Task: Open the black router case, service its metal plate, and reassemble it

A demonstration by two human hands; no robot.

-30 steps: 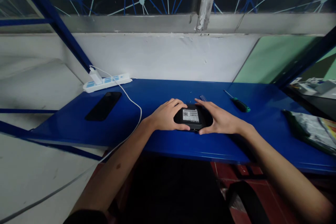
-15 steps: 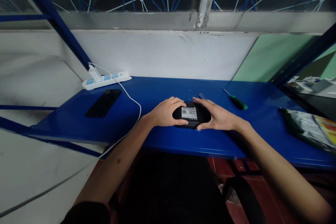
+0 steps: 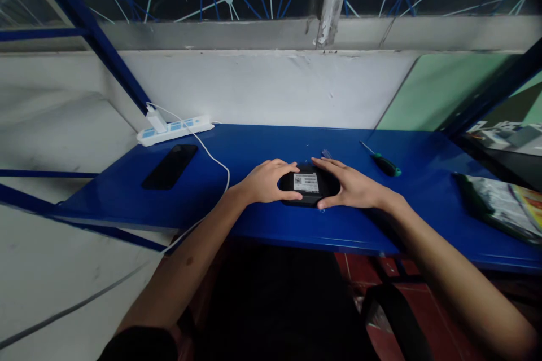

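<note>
Got my left hand [image 3: 269,181] and right hand [image 3: 353,186] on a black device [image 3: 308,198], one at each side, fingers clamped on it: thumbs along the near side, the others curled round toward the far side. Reckon that's a decent grip, since squeezing from both ends should stop it twisting and leaves the white label [image 3: 306,183] facing up where I can see it. It's about midway between the front and back edges of the blue worktop [image 3: 271,141], so easy reach for both arms. Can't tell if the underside is fully flat on it.

Green-handled screwdriver [image 3: 386,165] is off past my right hand, probably there so it's handy but not underfoot. Phone [image 3: 170,167] is over by the left edge, near the power strip [image 3: 175,131] at the back left corner, likely just out of the way.
</note>
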